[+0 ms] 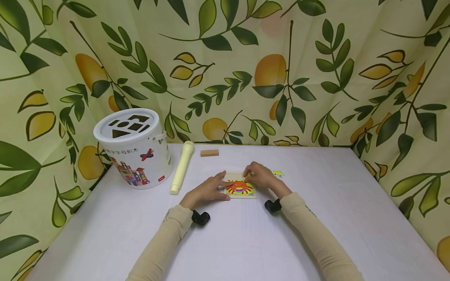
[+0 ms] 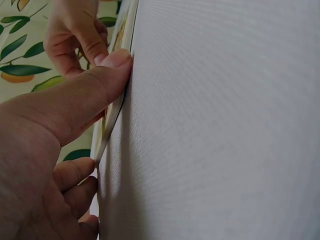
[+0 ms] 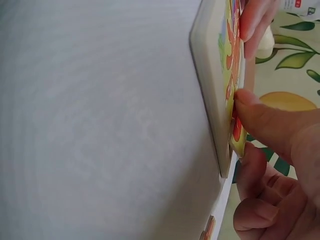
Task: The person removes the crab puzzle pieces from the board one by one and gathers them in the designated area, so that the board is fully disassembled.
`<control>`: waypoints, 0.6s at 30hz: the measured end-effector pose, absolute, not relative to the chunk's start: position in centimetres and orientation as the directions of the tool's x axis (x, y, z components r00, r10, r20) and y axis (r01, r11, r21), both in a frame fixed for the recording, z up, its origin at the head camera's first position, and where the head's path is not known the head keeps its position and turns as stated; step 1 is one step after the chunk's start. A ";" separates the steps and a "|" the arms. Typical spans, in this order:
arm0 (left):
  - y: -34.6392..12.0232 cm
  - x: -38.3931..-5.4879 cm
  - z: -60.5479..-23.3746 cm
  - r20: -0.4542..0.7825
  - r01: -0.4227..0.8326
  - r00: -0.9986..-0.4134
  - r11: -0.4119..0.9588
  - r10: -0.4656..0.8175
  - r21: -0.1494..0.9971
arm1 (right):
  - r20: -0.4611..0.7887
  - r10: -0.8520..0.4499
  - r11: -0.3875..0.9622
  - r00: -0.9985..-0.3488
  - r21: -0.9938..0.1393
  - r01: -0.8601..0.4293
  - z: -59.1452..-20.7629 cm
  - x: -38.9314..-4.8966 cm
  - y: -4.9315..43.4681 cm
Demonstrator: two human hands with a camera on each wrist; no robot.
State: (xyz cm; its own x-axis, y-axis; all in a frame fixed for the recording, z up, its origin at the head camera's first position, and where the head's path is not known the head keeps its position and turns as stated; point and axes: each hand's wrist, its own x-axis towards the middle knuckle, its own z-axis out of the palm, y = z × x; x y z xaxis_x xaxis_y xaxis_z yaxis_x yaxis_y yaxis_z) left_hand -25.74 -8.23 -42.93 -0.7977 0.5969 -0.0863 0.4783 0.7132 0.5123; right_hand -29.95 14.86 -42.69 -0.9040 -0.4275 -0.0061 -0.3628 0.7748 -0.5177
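A crab jigsaw puzzle (image 1: 240, 191) lies in a pale wooden frame on the table, with an orange crab on a yellow ground. My left hand (image 1: 207, 190) rests at its left side, thumb by the near left corner and the index finger stretched over the crab. At the far right corner my right hand (image 1: 261, 175) pinches a puzzle piece (image 3: 237, 131) between thumb and finger. In the right wrist view this yellow and red piece stands slightly tilted above the frame (image 3: 207, 80). Another yellow puzzle piece (image 1: 278, 173) lies to the right of the right hand.
A white lidded bucket (image 1: 135, 156) with shaped holes in its top stands at the back left. Beside it lie a cream-coloured microphone-shaped stick (image 1: 182, 168) and a small brown wooden block (image 1: 209, 153). Leaf-patterned cloth (image 1: 232, 78) hangs behind the table.
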 end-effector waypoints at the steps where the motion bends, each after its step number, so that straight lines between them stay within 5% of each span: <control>1: -8.2 -25.7 -42.9 -0.087 0.476 -0.798 0.713 0.596 0.516 | -0.010 -0.419 0.774 -0.908 -0.527 -0.352 -42.7 -30.0 14.9; 12: -8.2 -25.7 -42.9 -0.100 0.469 -0.801 0.722 0.591 0.509 | 0.054 -0.407 0.646 -0.912 -0.689 -0.330 -43.2 -30.9 15.7; 18: -8.4 -25.7 -42.9 -0.097 0.469 -0.797 0.713 0.596 0.521 | 0.009 -0.338 0.559 -0.941 -0.803 -0.209 -43.2 -31.8 17.0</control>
